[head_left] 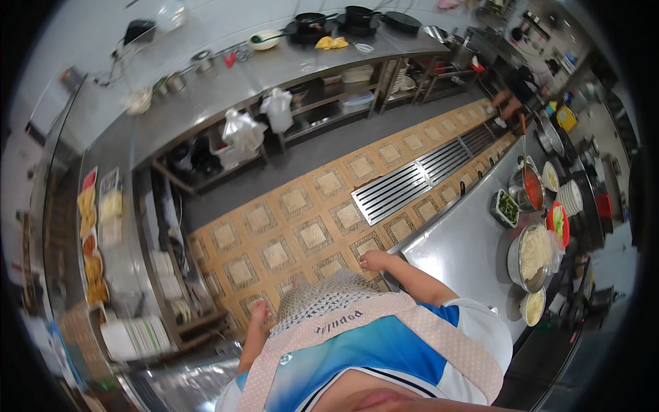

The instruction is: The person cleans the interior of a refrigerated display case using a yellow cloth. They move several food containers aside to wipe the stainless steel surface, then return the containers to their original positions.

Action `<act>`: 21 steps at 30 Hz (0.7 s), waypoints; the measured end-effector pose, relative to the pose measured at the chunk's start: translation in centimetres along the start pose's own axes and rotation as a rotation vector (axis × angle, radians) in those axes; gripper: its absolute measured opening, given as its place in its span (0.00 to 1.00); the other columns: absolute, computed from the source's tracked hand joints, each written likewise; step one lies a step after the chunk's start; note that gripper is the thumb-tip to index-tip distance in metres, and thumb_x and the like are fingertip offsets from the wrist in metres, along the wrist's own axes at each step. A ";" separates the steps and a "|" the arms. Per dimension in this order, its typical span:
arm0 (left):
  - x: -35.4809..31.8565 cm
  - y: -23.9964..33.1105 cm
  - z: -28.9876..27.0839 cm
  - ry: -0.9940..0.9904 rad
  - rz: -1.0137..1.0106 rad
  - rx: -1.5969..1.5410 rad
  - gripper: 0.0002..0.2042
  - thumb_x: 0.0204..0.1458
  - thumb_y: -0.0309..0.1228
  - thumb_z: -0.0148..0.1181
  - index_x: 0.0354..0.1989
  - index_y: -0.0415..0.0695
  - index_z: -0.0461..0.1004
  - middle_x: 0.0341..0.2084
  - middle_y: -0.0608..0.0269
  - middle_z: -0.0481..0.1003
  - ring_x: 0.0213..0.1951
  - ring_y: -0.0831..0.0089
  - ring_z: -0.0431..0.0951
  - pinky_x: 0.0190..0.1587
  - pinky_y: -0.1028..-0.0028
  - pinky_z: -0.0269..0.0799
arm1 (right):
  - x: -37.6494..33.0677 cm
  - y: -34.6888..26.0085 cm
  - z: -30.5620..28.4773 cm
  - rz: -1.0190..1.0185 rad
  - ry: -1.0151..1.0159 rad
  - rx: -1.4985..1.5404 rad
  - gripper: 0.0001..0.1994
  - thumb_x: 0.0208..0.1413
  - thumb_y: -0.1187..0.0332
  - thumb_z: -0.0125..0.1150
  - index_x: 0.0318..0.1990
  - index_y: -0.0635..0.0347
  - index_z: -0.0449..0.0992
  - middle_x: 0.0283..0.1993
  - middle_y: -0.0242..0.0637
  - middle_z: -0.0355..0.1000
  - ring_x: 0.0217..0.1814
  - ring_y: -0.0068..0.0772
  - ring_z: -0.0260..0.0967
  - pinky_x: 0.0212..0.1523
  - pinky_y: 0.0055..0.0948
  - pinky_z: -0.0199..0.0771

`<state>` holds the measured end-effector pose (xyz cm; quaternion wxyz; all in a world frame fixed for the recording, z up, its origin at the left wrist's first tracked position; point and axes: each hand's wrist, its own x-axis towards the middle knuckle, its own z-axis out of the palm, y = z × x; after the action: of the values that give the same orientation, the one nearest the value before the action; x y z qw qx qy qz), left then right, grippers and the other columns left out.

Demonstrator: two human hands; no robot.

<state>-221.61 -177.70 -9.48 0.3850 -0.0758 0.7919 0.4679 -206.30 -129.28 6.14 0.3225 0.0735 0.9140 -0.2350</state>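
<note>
My left hand (259, 312) hangs at my left side, over the floor, its fingers loosely bent and nothing visible in them. My right hand (374, 261) is in front of me beside the edge of the steel counter (446, 257), also loosely curled and holding nothing that I can see. On that counter, beyond my right arm, stand a big metal bowl of pale noodle-like strands (535, 254), a smaller bowl of pale food (533, 307), a clear tub of chopped greens (506, 208) and a pot of red sauce (530, 190) with a ladle.
A patterned tile floor (295, 200) with a metal drain grate (401, 192) runs ahead. Along the far wall, a long steel counter (226, 89) carries pans. Food trays (89, 233) and a striped cloth (137, 338) lie at left. Another person (518, 89) bends over at the far right.
</note>
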 end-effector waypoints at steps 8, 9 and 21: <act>25.1 29.3 -9.8 0.090 0.304 0.276 0.12 0.56 0.38 0.50 0.39 0.42 0.70 0.27 0.66 0.73 0.25 0.77 0.70 0.27 0.76 0.67 | 8.1 13.2 -12.7 0.250 0.375 0.470 0.18 0.55 0.55 0.49 0.41 0.60 0.75 0.40 0.48 0.73 0.45 0.47 0.70 0.44 0.39 0.69; 27.0 32.3 -8.3 0.116 0.299 0.134 0.12 0.56 0.38 0.50 0.41 0.42 0.70 0.27 0.67 0.73 0.26 0.77 0.70 0.28 0.76 0.67 | 9.9 16.3 -13.2 0.247 0.307 0.428 0.18 0.55 0.55 0.50 0.40 0.60 0.75 0.39 0.48 0.74 0.44 0.47 0.70 0.44 0.39 0.69; 25.1 40.1 3.5 -0.043 -0.019 0.523 0.20 0.49 0.44 0.56 0.44 0.41 0.73 0.36 0.54 0.76 0.38 0.67 0.77 0.39 0.66 0.71 | 45.8 29.9 -56.9 -0.083 0.650 0.128 0.20 0.52 0.59 0.56 0.46 0.65 0.73 0.46 0.48 0.72 0.48 0.44 0.70 0.50 0.35 0.68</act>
<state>-256.34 -146.74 -0.08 0.4126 0.0290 0.8768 0.2452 -265.07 -76.66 4.92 -0.0010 0.1273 0.9547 -0.2690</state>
